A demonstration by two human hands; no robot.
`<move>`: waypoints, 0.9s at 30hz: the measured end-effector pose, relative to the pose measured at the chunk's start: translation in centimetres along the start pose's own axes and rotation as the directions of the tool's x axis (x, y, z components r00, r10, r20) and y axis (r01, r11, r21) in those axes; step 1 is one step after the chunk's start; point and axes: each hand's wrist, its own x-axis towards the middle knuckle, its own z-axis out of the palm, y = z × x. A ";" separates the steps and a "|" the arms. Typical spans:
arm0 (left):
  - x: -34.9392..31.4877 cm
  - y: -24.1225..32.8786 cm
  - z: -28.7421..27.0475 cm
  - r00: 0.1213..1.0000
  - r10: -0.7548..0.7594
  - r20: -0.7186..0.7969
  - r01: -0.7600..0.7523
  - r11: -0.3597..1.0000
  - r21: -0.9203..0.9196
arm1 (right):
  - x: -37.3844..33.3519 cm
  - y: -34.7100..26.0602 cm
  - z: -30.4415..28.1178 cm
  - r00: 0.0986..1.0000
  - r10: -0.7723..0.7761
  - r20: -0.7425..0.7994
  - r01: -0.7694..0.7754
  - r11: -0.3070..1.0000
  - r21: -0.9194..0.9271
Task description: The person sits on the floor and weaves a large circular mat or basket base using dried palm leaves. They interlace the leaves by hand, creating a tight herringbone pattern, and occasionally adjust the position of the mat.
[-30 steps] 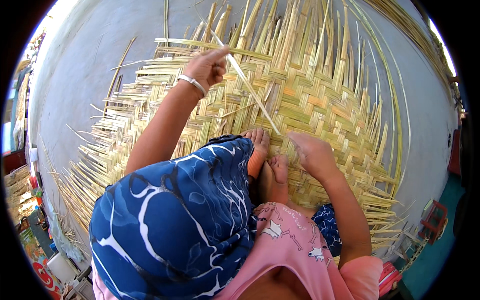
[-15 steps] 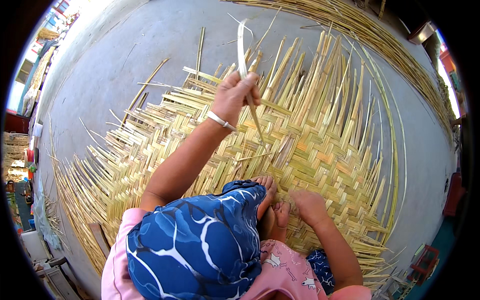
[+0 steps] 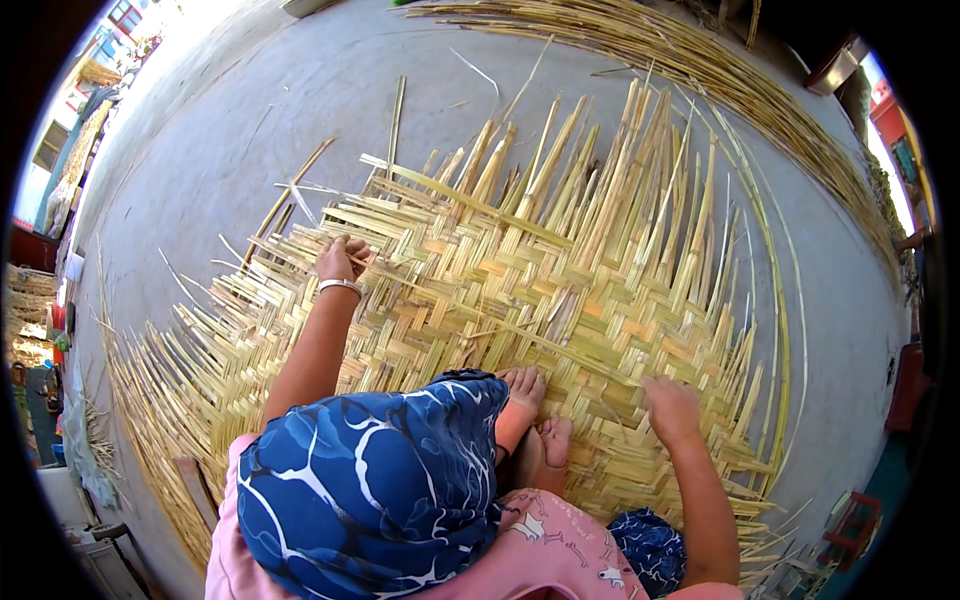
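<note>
A half-woven mat point(image 3: 610, 290) of flat yellow-green reed strips spreads over the floor, its loose ends fanning out along the far and left sides. My left hand point(image 3: 342, 258), with a white bangle at the wrist, is closed on one end of a long reed strip point(image 3: 560, 350) at the mat's left part. The strip runs slantwise across the weave, low over it, toward my right hand point(image 3: 672, 410). That hand is closed at the strip's other end, above the right part of the mat. My bare feet point(image 3: 522, 388) rest on the weave between the hands.
A long bundle of thin reeds point(image 3: 640, 40) lies along the far right. Loose green reeds point(image 3: 775, 300) curve beside the mat on the grey floor point(image 3: 250, 130). A dark red wooden stool point(image 3: 850, 535) is at the lower right.
My left hand has come down and left from above the mat's middle, bringing the reed strip low across the weave. My right hand has moved right, away from my feet.
</note>
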 end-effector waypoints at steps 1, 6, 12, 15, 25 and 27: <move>1.1 0.1 -0.7 0.999 -0.032 -0.034 0.032 0.999 -0.018 | -0.1 0.0 0.1 1.000 0.010 0.018 -0.009 0.999 -0.034; 1.6 1.2 -2.3 0.955 -0.295 0.033 0.277 0.925 0.262 | 1.2 -0.2 -0.8 0.992 -0.020 0.128 0.021 1.000 -0.006; -2.9 4.6 -0.2 0.876 -0.452 0.169 0.055 0.442 0.895 | 7.4 -2.4 -4.4 0.944 -0.134 0.302 0.052 0.963 0.265; -3.1 3.9 3.5 0.862 -0.374 0.342 -0.032 0.634 0.773 | 12.8 -3.6 -3.7 0.982 -0.149 0.113 0.107 0.943 0.316; -1.2 -1.5 15.7 0.733 -0.372 0.570 0.195 0.917 0.348 | 26.3 -7.1 -0.9 0.999 -0.020 0.040 0.006 0.939 0.344; -1.4 -2.0 16.8 0.670 -0.392 0.631 0.220 0.916 0.336 | 26.7 -7.0 -0.6 1.000 -0.011 0.021 0.002 0.927 0.376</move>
